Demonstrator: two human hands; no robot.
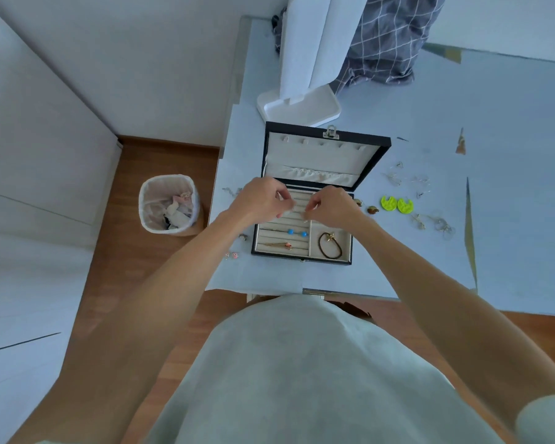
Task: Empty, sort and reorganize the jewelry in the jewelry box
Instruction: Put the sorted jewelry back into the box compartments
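You pinched something tiny with both hands, left hand (266,198) and right hand (332,206), over the jewelry box (302,251), apparently mid-sorting; seating it next needed care.

Pale grey-green short-sleeved shirt (302,379)
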